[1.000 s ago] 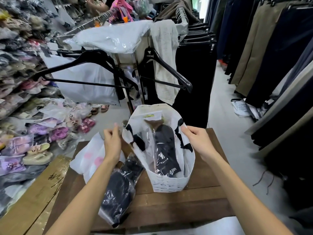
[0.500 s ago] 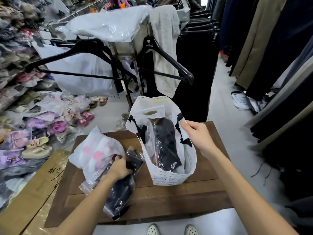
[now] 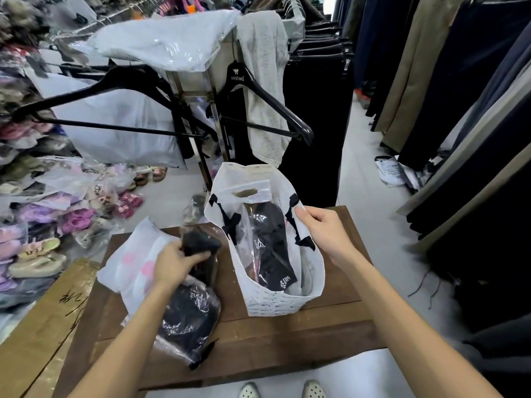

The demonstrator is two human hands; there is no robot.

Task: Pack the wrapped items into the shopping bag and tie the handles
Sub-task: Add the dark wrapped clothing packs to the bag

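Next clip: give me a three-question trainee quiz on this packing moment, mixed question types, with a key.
1. True or false: the right hand holds the rim of the white shopping bag open.
2. Multiple choice: what does the left hand grip? A) a black hanger B) the dark wrapped item on the wooden table C) a sandal
3. Fill in: one wrapped dark item already stands ____ the shopping bag.

Key: 1 true; 2 B; 3 inside
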